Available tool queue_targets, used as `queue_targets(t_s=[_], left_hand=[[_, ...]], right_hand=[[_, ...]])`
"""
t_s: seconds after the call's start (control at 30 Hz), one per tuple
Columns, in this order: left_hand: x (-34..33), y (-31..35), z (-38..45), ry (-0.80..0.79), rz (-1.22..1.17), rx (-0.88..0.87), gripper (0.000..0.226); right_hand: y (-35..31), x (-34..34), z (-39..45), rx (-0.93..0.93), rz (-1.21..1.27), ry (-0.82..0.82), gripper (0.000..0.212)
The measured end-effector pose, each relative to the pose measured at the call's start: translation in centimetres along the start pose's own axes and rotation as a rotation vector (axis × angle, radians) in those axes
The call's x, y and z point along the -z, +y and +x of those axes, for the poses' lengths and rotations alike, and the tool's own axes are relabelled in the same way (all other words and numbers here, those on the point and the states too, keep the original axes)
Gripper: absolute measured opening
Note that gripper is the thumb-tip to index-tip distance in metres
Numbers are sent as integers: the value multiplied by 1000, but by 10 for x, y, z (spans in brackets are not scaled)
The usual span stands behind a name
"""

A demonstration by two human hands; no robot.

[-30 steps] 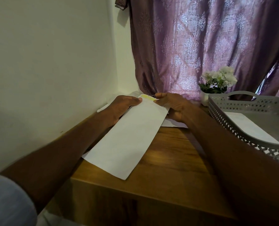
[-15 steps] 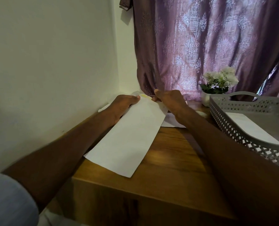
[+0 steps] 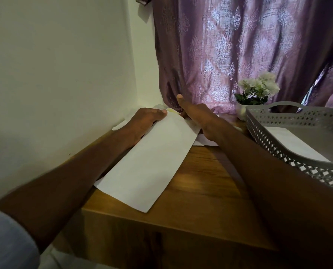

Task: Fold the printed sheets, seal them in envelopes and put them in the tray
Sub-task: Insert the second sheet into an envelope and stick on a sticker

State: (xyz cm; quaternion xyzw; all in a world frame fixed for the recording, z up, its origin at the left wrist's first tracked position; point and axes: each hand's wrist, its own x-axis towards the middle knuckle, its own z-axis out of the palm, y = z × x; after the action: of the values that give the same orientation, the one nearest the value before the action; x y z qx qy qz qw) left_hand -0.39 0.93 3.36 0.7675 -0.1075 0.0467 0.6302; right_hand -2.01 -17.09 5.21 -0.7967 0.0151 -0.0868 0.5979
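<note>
Envelope (image 3: 152, 162) lies mid-frame on my desk (image 3: 210, 191), far end pinned under my left hand (image 3: 145, 121) so my right hand (image 3: 196, 118), thumb raised, can press its flap; tray (image 3: 278, 136) waits at right.

Two hands, left hand (image 3: 148, 121) and right hand (image 3: 196, 117); one long envelope (image 3: 152, 164) on one wooden table (image 3: 200, 195); one grey tray (image 3: 297, 129) right; one flower pot (image 3: 257, 94) far.

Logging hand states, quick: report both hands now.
Left hand: fingers closed on the envelope at its far end.
Right hand: flat on that end, thumb raised, gripping nothing.
</note>
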Motion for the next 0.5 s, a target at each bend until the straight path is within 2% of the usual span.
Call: queue_targets(t_s=[0.1,0.23,0.4,0.5], left_hand=[[-1,0,-1,-2,-18,13,29],[-1,0,-2,-3,-29,25,29],[-1,2,-2,12,-3,18,21],[-2,3,-2,22,-1,22,25]], right_hand=[[-1,3,-1,1,14,20,87],[-4,7,-5,-22,51,50,60],[-4,5,-7,-15,59,37,75],[-3,4,-5,-11,85,32,80]])
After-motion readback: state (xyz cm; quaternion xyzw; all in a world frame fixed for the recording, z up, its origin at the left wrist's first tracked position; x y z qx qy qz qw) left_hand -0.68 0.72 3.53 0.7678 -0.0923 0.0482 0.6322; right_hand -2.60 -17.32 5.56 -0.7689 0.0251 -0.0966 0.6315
